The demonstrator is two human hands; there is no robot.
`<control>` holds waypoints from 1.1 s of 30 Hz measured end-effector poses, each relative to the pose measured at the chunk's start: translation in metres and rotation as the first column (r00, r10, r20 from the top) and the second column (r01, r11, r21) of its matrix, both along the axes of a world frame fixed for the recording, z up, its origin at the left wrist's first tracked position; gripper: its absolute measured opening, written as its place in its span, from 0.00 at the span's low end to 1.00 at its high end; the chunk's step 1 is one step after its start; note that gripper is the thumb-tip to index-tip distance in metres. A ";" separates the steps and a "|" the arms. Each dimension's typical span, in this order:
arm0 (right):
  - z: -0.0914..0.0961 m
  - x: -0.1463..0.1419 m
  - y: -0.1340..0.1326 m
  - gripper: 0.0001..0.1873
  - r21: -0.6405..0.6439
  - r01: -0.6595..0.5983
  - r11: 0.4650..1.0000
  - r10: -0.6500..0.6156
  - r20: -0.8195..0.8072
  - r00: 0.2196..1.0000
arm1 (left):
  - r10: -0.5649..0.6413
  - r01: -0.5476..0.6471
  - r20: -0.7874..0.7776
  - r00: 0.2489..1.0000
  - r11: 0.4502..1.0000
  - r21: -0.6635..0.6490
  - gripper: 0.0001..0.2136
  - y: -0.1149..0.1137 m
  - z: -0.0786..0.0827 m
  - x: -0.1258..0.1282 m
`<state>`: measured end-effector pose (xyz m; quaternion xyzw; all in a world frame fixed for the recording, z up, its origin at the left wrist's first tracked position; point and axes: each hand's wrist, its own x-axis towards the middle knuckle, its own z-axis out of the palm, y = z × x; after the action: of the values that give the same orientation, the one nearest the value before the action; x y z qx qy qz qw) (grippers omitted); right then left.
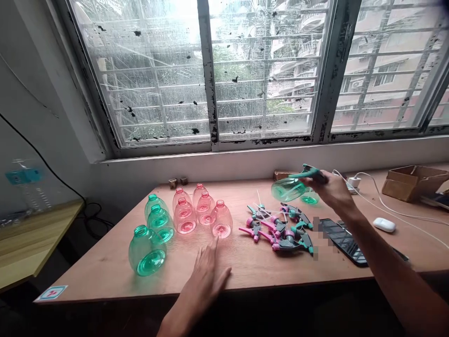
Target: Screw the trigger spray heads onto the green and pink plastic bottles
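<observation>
My right hand [331, 187] is closed round the trigger head of a green spray bottle [287, 189], lifted above the back of the table and tilted nearly level. The nozzle end points left. My left hand [206, 269] is open, fingers stretched, low over the front of the table; its fingertips lie just in front of a pink bottle [221, 219]. Several more open-necked pink bottles [184, 217] stand behind it. To their left are green bottles [147, 252], also without caps. A pile of pink, green and grey trigger sprayers [280, 229] lies between my hands.
Behind the raised bottle another green bottle [309, 199] is partly hidden. On the right are a dark phone [345, 241], a white earbud case [384, 224], white cables and a cardboard box [410, 182]. A window runs along the back. A label [52, 293] marks the front left corner.
</observation>
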<state>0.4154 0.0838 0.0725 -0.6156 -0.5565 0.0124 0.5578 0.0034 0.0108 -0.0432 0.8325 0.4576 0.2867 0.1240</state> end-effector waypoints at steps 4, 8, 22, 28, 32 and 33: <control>0.018 0.013 0.061 0.29 -0.188 0.171 0.967 -0.138 0.179 0.974 | 0.027 -0.016 -0.101 0.995 0.995 0.103 0.33 0.002 -0.009 0.000; 0.010 0.007 0.114 0.27 -0.378 0.324 0.867 -0.201 0.329 0.923 | 0.037 -0.007 -0.154 0.987 0.981 0.194 0.29 0.000 -0.007 0.000; -0.021 0.018 0.168 0.37 -0.395 0.389 0.832 -0.198 0.444 0.874 | 0.045 0.022 -0.287 0.957 0.974 0.225 0.22 0.004 -0.008 0.005; -0.037 0.010 0.166 0.40 -0.296 0.362 0.884 -0.201 0.459 0.865 | 0.065 0.005 -0.310 0.948 0.975 0.220 0.20 0.006 -0.009 0.006; -0.044 0.004 0.164 0.49 -0.239 0.357 0.903 -0.214 0.470 0.856 | 0.067 0.005 -0.327 0.943 0.977 0.214 0.20 0.004 -0.007 0.008; -0.045 0.002 0.163 0.51 -0.223 0.355 0.908 -0.216 0.478 0.852 | 0.067 0.005 -0.329 0.942 0.977 0.212 0.20 0.003 -0.006 0.009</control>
<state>0.4172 0.2469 0.0275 -0.7566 -0.5611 -0.1267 0.3108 0.0124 0.0138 -0.0488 0.8702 0.4521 0.1898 -0.0487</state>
